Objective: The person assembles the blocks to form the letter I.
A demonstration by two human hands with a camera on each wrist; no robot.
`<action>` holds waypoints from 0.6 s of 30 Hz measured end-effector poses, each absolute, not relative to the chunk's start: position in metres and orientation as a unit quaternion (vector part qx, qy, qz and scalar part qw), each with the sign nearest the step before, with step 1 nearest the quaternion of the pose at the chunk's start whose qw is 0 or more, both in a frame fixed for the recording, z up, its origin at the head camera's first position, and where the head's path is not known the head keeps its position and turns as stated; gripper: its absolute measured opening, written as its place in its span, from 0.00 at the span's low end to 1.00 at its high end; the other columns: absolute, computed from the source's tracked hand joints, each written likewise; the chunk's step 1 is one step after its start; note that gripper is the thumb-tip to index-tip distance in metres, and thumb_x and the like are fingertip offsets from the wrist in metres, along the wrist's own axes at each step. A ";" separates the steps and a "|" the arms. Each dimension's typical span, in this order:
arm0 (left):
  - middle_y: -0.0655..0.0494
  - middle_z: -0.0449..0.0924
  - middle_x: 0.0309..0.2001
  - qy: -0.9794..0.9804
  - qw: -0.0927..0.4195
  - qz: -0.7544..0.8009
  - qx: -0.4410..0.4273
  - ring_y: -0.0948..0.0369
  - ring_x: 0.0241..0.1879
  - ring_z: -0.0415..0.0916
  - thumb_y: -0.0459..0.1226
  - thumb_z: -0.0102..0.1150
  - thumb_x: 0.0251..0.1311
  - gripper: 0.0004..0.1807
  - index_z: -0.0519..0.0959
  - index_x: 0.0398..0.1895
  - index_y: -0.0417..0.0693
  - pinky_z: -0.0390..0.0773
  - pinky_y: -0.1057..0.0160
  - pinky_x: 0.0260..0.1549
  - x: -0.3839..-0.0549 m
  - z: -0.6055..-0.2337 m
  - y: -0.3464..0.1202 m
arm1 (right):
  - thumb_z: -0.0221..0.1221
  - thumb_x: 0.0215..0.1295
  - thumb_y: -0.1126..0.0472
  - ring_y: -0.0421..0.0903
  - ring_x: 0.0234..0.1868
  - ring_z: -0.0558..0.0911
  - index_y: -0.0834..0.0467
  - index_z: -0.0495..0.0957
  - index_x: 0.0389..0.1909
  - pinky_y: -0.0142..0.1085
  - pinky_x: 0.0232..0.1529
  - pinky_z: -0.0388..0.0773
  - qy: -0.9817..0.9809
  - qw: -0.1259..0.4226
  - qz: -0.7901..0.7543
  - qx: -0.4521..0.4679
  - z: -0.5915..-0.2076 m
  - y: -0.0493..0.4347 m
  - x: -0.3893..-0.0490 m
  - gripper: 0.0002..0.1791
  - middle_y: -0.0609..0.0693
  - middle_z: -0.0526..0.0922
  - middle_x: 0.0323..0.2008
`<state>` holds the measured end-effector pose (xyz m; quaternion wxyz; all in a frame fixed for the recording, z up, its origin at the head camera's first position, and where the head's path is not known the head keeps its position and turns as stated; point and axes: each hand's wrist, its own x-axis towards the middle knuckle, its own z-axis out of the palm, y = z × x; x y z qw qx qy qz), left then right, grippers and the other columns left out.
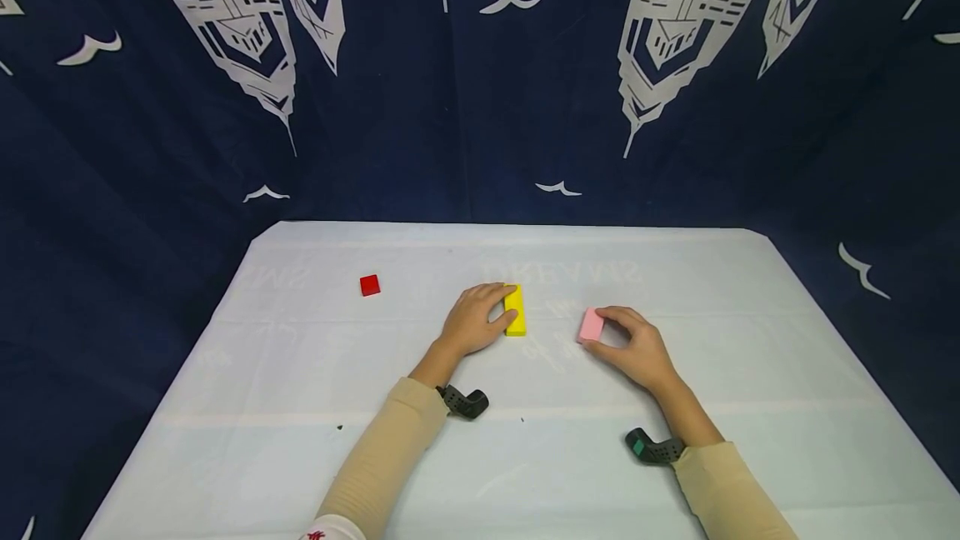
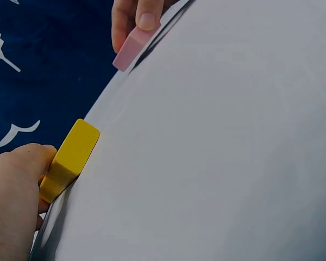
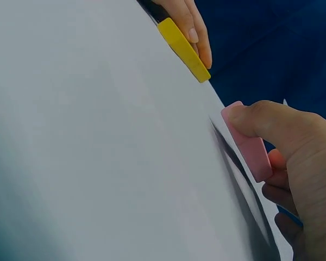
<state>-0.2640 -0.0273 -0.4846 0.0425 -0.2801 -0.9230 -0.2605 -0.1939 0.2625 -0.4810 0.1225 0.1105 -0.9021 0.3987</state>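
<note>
White tbl [image 1: 262, 407]: L hand [image 1: 472, 322] pinches yellow blk [image 1: 517, 304], R hand [image 1: 640, 350] pinches pink blk [image 1: 590, 326], hands apart.

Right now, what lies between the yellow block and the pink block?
Only white table covering; in the head view, no object lies between the yellow block and the pink block.

Red block [image 1: 370, 285] on a white-covered table [image 1: 555, 473]

The white cover [image 1: 247, 457] shows faint creases [image 1: 300, 322] and, toward the far edge, faint lettering [image 1: 562, 272]. The red block lies at the far left. Near the middle are a yellow block [image 1: 517, 325], pinched by the left hand [image 1: 477, 317], and a pink block [image 1: 591, 326], pinched by the right hand [image 1: 636, 350]; whether either touches the cover is unclear. A dark speck [image 1: 340, 427] lies nearer the front.
</note>
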 end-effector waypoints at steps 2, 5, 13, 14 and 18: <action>0.50 0.68 0.68 -0.923 0.042 -0.260 -0.280 0.53 0.68 0.61 0.50 0.49 0.70 0.28 0.68 0.70 0.53 0.56 0.53 0.69 -0.264 -0.484 -0.027 | 0.74 0.49 0.58 0.59 0.58 0.74 0.63 0.78 0.54 0.53 0.59 0.70 -0.901 0.123 0.399 0.115 -0.480 0.260 -0.193 0.30 0.60 0.79 0.54; 0.50 0.68 0.68 -0.923 0.042 -0.260 -0.280 0.53 0.68 0.61 0.50 0.49 0.70 0.28 0.68 0.70 0.53 0.56 0.53 0.69 -0.264 -0.483 -0.027 | 0.75 0.49 0.58 0.59 0.58 0.75 0.63 0.79 0.54 0.52 0.59 0.70 -0.901 0.123 0.397 0.123 -0.479 0.256 -0.192 0.31 0.59 0.79 0.54; 0.51 0.68 0.68 -0.924 0.043 -0.260 -0.279 0.53 0.69 0.61 0.50 0.49 0.70 0.28 0.68 0.70 0.54 0.56 0.53 0.69 -0.264 -0.485 -0.028 | 0.75 0.49 0.57 0.59 0.59 0.75 0.63 0.79 0.55 0.53 0.60 0.70 -0.903 0.103 0.396 0.129 -0.477 0.244 -0.188 0.31 0.59 0.78 0.55; 0.51 0.68 0.68 -0.924 0.043 -0.259 -0.280 0.53 0.69 0.61 0.50 0.49 0.70 0.28 0.68 0.70 0.54 0.57 0.53 0.69 -0.264 -0.485 -0.028 | 0.75 0.49 0.57 0.59 0.59 0.75 0.62 0.79 0.55 0.53 0.60 0.70 -0.904 0.100 0.395 0.130 -0.477 0.242 -0.188 0.31 0.59 0.78 0.55; 0.50 0.68 0.68 -0.922 0.044 -0.261 -0.281 0.52 0.69 0.61 0.50 0.49 0.70 0.28 0.68 0.70 0.54 0.57 0.52 0.69 -0.264 -0.484 -0.028 | 0.75 0.49 0.56 0.59 0.58 0.75 0.62 0.79 0.55 0.53 0.60 0.70 -0.904 0.096 0.394 0.136 -0.477 0.238 -0.186 0.31 0.59 0.79 0.55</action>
